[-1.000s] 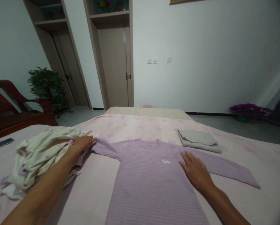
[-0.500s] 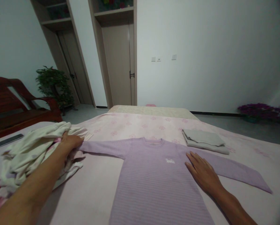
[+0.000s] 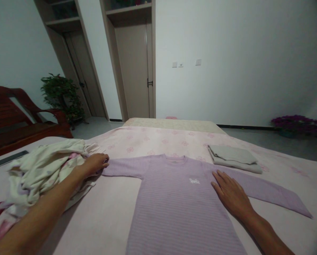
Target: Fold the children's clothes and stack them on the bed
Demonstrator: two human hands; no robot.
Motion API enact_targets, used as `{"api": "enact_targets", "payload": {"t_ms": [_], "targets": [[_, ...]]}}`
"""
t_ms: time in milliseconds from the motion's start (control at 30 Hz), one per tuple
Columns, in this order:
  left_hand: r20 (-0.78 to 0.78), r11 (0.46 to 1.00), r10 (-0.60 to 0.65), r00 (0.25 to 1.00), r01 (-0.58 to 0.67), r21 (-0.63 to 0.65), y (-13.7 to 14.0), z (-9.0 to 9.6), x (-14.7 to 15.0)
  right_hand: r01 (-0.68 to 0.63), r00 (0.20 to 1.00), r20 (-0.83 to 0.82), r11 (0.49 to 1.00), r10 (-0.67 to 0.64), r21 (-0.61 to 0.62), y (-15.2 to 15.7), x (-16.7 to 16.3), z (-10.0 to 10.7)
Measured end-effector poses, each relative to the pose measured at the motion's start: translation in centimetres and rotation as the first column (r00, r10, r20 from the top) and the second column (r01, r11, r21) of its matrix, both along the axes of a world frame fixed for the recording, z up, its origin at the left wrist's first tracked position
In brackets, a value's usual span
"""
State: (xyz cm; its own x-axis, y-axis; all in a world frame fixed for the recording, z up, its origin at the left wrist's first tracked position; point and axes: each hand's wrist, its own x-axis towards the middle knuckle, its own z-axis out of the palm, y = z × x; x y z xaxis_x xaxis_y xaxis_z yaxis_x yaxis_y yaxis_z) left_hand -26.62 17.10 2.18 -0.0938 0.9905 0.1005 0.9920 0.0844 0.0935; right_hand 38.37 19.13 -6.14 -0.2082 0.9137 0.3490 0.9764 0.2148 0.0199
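A lilac striped long-sleeved shirt (image 3: 174, 202) lies spread out, with a small white print on the chest and its neckline at the far side. My left hand (image 3: 96, 164) is closed on the end of its left-hand sleeve, beside a heap of crumpled clothes (image 3: 49, 163). The cuff itself is hidden under the fingers. Flat on the shirt near the other shoulder rests my right hand (image 3: 231, 193), fingers stretched out. The right-hand sleeve extends outward beyond it.
A folded grey garment (image 3: 234, 159) lies beyond my right hand. Pink flowered cloth (image 3: 153, 141) covers the surface underneath. At the far left edge is a dark flat object (image 3: 8, 159). A wooden bench (image 3: 28, 113) and a green plant (image 3: 61, 95) stand further back.
My left hand has moved right, off the clothes heap, with the left-hand sleeve end, which now looks shorter. My right hand stays flat on the shirt.
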Motion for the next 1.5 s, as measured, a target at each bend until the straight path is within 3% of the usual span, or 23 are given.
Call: {"api": "enact_targets", "payload": {"t_ms": [167,333,467,633,733,833,1000,1267,1400,1500], "targets": [[-0.129,0.996,0.088,0.988,-0.087,0.012,-1.0,-0.2,1.5,0.009,1.0,0.0,1.0,-0.009,-0.013,-0.1,-0.2,0.3],[-0.244,0.977,0.199,0.949,-0.21,-0.022,-0.3,0.4,3.9,0.019,1.0,-0.005,0.999,-0.019,-0.032,-0.7,-0.5,0.6],[-0.215,0.992,0.123,0.969,-0.124,0.008,1.3,0.4,7.7,0.03,0.997,-0.069,0.998,-0.034,-0.053,-0.9,-0.6,2.1],[-0.116,0.998,-0.043,0.992,0.049,0.045,4.0,-0.8,15.0,0.013,0.985,-0.167,0.994,-0.031,-0.108,1.6,-2.5,6.2],[-0.07,0.996,-0.051,0.996,0.055,0.063,5.6,-1.7,18.8,-0.017,0.992,-0.123,0.996,0.006,-0.092,4.2,-4.8,7.7],[-0.04,0.997,-0.033,0.999,0.035,0.074,6.4,-2.4,20.9,-0.01,1.0,-0.017,0.99,0.007,-0.137,6.1,-6.8,7.7],[-0.022,0.991,-0.019,1.0,0.022,0.135,6.6,-2.7,21.4,0.017,0.998,0.055,0.992,-0.01,-0.126,7.7,-7.2,6.5],[0.011,0.98,-0.076,0.997,0.073,0.183,7.6,-3.6,22.5,0.089,0.993,0.088,0.994,-0.084,-0.062,8.4,-7.1,7.3],[0.007,0.978,-0.06,0.998,0.057,0.2,6.7,-4.2,21.3,-0.103,0.993,0.064,0.995,0.103,-0.005,6.4,-8.7,5.9],[-0.021,0.976,0.051,0.998,-0.046,0.211,5.6,-3.3,17.7,-0.223,0.974,0.025,0.974,0.224,-0.033,5.0,-9.5,4.1]]}}
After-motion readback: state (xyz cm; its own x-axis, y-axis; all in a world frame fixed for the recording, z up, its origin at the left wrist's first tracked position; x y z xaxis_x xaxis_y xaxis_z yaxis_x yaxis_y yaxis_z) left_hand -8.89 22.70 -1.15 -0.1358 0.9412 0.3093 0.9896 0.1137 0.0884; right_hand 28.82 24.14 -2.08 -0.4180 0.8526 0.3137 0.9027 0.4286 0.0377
